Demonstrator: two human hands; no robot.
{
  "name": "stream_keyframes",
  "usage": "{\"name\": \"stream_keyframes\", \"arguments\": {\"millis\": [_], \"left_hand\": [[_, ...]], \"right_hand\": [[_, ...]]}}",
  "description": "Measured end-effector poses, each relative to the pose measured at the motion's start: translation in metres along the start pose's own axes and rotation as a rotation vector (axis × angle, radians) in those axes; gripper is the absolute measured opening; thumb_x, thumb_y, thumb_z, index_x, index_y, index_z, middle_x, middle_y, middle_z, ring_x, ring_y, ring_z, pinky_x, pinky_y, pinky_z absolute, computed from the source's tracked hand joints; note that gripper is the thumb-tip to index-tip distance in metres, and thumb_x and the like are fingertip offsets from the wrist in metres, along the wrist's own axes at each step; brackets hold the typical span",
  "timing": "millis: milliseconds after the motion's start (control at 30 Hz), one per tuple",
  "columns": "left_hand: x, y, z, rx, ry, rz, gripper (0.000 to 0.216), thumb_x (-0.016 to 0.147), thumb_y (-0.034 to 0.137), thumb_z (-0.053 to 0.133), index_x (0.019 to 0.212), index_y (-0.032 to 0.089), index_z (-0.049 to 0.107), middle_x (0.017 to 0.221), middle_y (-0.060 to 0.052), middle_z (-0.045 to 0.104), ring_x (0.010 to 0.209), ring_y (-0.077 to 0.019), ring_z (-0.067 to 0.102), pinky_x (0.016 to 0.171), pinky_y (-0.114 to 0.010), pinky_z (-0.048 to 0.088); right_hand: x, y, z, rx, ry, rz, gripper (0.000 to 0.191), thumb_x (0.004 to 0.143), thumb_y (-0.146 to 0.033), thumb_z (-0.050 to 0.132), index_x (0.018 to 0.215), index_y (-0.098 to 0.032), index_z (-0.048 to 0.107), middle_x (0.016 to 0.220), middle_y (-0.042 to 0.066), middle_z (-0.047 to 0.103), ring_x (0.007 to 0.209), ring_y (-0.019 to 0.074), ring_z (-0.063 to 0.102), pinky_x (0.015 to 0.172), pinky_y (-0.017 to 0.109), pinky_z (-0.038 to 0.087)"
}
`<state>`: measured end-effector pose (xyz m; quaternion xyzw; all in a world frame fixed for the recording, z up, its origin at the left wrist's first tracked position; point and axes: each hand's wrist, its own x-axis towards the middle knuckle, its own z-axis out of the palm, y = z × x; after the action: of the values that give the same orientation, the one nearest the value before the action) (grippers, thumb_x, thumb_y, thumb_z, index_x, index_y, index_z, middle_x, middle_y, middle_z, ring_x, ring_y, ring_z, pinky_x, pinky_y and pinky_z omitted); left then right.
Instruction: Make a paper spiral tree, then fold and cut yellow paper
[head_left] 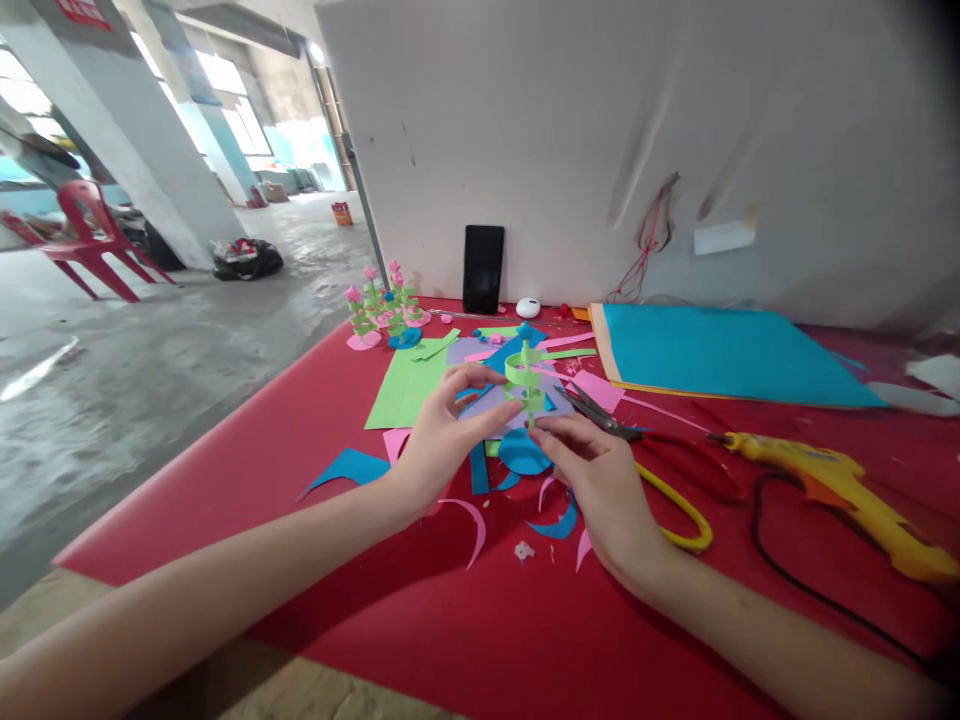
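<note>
A small paper flower (525,368) with a blue star-shaped top and looped light-green strips stands upright between my hands. My left hand (450,425) has its thumb and index finger closed at the left side of the green loops. My right hand (596,470) pinches low on the green stem, right by the round blue paper base (523,453). The fingertips partly hide where the stem meets this base. Scissors (604,412) with red and yellow handles lie open-bladed just beyond my right hand. A yellow glue gun (832,480) lies to the right.
Finished paper flowers (390,310) stand at the back left edge. Green paper (409,385), pink strips and blue offcuts (349,468) litter the red tabletop (360,610). Blue sheets (720,352) lie at the back right; a black phone (484,268) leans against the wall beside a white case (528,308).
</note>
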<state>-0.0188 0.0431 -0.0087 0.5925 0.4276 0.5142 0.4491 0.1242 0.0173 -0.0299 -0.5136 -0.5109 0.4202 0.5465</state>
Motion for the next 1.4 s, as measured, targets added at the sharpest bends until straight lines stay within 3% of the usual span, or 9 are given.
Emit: {"name": "stream_keyframes", "arguments": {"millis": [167,400,500,600,733,867,1033,1233,1400], "left_hand": [[0.004,0.000,-0.005,0.129,-0.044,0.138,0.010,0.070,0.030,0.064,0.076,0.022,0.063,0.115,-0.002,0.043,0.115,-0.0191,0.039,0.096,-0.032,0.034],[0.005,0.004,-0.007,0.179,-0.053,0.146,0.008,0.069,0.030,0.065,0.071,0.022,0.066,0.117,-0.002,0.047,0.113,-0.0202,0.041,0.096,-0.033,0.033],[0.007,0.005,-0.008,0.142,-0.037,0.124,0.009,0.069,0.030,0.065,0.070,0.022,0.066,0.115,-0.001,0.048,0.112,-0.0195,0.042,0.093,-0.031,0.035],[0.008,0.005,-0.013,0.101,-0.002,0.100,0.009,0.068,0.031,0.066,0.069,0.022,0.065,0.110,-0.002,0.049,0.112,-0.0197,0.041,0.091,-0.030,0.036],[0.005,0.001,-0.024,0.103,-0.010,0.038,0.011,0.067,0.031,0.066,0.068,0.020,0.065,0.109,-0.003,0.048,0.111,-0.0206,0.041,0.090,-0.030,0.036],[0.000,-0.007,-0.039,0.121,-0.015,-0.020,0.012,0.067,0.032,0.066,0.069,0.020,0.066,0.109,-0.004,0.046,0.110,-0.0204,0.042,0.089,-0.030,0.037],[-0.010,-0.011,-0.062,0.113,0.021,-0.048,0.011,0.068,0.030,0.066,0.069,0.020,0.066,0.106,-0.003,0.046,0.108,-0.0211,0.043,0.087,-0.030,0.038],[-0.020,-0.011,-0.080,0.097,0.135,-0.051,0.012,0.067,0.031,0.066,0.069,0.019,0.067,0.103,-0.003,0.048,0.104,-0.0214,0.046,0.084,-0.030,0.040],[-0.020,-0.013,-0.083,0.051,0.116,-0.042,0.012,0.067,0.030,0.066,0.070,0.018,0.067,0.104,-0.004,0.047,0.108,-0.0222,0.043,0.088,-0.030,0.039]], "right_hand": [[0.000,-0.004,0.000,-0.071,-0.011,-0.058,0.016,0.068,-0.032,0.063,0.076,-0.018,0.067,0.083,0.004,0.060,0.078,0.0151,0.054,0.061,0.025,0.043],[-0.002,-0.007,0.000,-0.175,-0.049,-0.133,0.013,0.072,-0.030,0.060,0.077,-0.020,0.066,0.081,0.003,0.058,0.074,0.0132,0.052,0.061,0.025,0.043],[-0.001,-0.007,-0.004,-0.270,-0.072,-0.186,0.019,0.074,-0.031,0.058,0.089,-0.021,0.064,0.082,0.002,0.057,0.066,0.0107,0.048,0.058,0.024,0.042],[0.006,-0.002,-0.015,-0.500,-0.176,-0.341,0.021,0.077,-0.029,0.055,0.096,-0.022,0.061,0.090,0.003,0.056,0.074,0.0123,0.050,0.064,0.026,0.044],[0.014,0.011,-0.030,-0.844,-0.376,-0.578,0.027,0.075,-0.023,0.055,0.101,-0.019,0.059,0.106,0.004,0.056,0.103,0.0192,0.046,0.088,0.036,0.040],[0.016,0.019,-0.034,-1.013,-0.434,-0.708,0.031,0.076,-0.019,0.050,0.106,-0.016,0.056,0.108,0.005,0.058,0.104,0.0194,0.046,0.091,0.038,0.038],[0.019,0.015,-0.030,-1.151,-0.467,-0.878,0.025,0.077,-0.018,0.048,0.098,-0.013,0.061,0.098,0.008,0.061,0.096,0.0214,0.050,0.089,0.040,0.037],[0.017,0.003,-0.014,-1.066,-0.326,-0.839,0.026,0.085,-0.020,0.041,0.098,-0.015,0.062,0.096,0.007,0.062,0.088,0.0182,0.054,0.078,0.035,0.042],[0.002,-0.011,0.023,-1.070,-0.560,-0.807,0.030,0.084,-0.026,0.045,0.109,-0.015,0.057,0.107,0.008,0.058,0.095,0.0209,0.053,0.079,0.036,0.045]]}}
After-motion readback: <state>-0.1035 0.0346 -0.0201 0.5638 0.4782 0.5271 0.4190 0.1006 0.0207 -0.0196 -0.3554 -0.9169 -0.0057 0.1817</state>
